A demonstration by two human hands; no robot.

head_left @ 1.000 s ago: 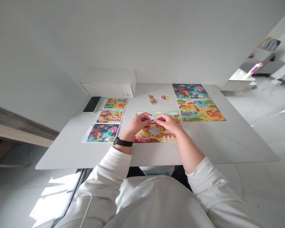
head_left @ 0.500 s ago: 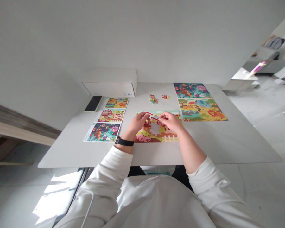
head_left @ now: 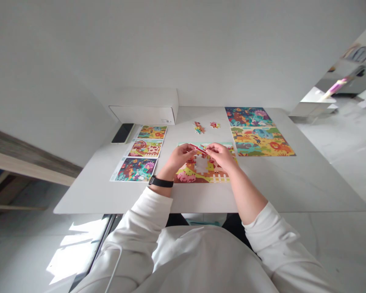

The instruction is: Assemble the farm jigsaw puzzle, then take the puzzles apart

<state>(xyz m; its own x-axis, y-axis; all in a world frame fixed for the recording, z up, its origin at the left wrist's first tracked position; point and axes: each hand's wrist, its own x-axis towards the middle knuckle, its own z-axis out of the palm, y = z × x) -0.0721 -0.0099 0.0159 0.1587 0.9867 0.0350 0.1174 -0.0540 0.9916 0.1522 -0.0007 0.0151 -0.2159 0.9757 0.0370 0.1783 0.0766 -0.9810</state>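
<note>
Both hands over the desk [head_left: 305, 179], mid-width, nearer the near edge than the far one. Left hand [head_left: 181, 156]: fingers curled, thumb and fingertips pinched on a red-edged puzzle piece [head_left: 201, 149]. Right hand [head_left: 218, 155]: same pinch, other end of it. Piece is tilted, above the upper part of the farm puzzle [head_left: 186, 177]; mostly covered by fingers, print hard to read, can't tell if one piece or two joined. Fingertips' exact contact too small to make out.

Farm puzzle lies near the middle of the near edge, pale gap [head_left: 201, 163] in its centre; hands hide much of its upper half and parts of both sides. Pig and white fence readable, cow partly.

Two loose clusters toward the far edge: larger one [head_left: 198, 127], smaller red one [head_left: 215, 125]; can't count the pieces in either.

Far right of desk: dark forest picture [head_left: 248, 116] at the far edge, savanna picture [head_left: 262, 141] just in front. Left part: picture sheet [head_left: 136, 170], three scenes in a column, small print unreadable. Phone [head_left: 122, 133] by the left edge, screen dark. White box [head_left: 143, 115] at the far edge hides the far left corner; label illegible. Sleeves run off the bottom of the view.
</note>
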